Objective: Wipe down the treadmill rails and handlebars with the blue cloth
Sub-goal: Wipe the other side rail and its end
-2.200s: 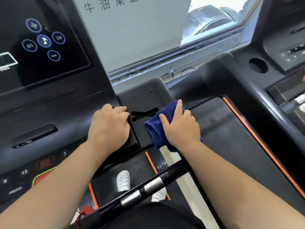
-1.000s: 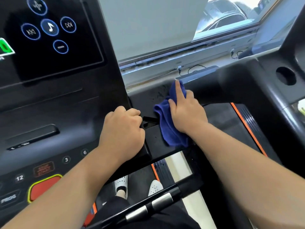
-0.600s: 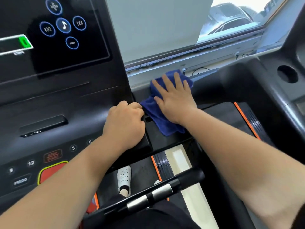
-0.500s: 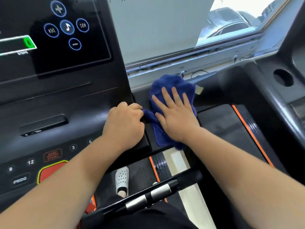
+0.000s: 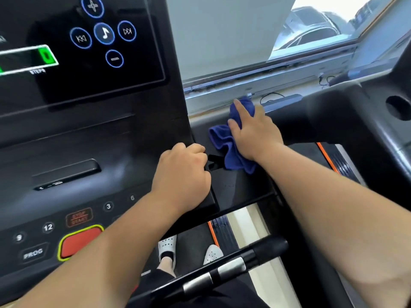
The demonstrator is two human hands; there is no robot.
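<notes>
The blue cloth lies bunched on the black treadmill rail to the right of the console. My right hand lies on top of the cloth and presses it against the far end of the rail, fingers pointing toward the window. My left hand has its fingers curled over the console's right corner, gripping its edge. A black handlebar with metal sensor plates crosses the lower middle of the view.
The console with a lit screen and a red stop button fills the left. A second treadmill stands to the right. The window sill with cables runs behind. My white shoes stand on the belt below.
My right hand has pushed the cloth farther along the rail toward the window, and its spread fingers have drawn together. My left hand has kept its grip on the console corner.
</notes>
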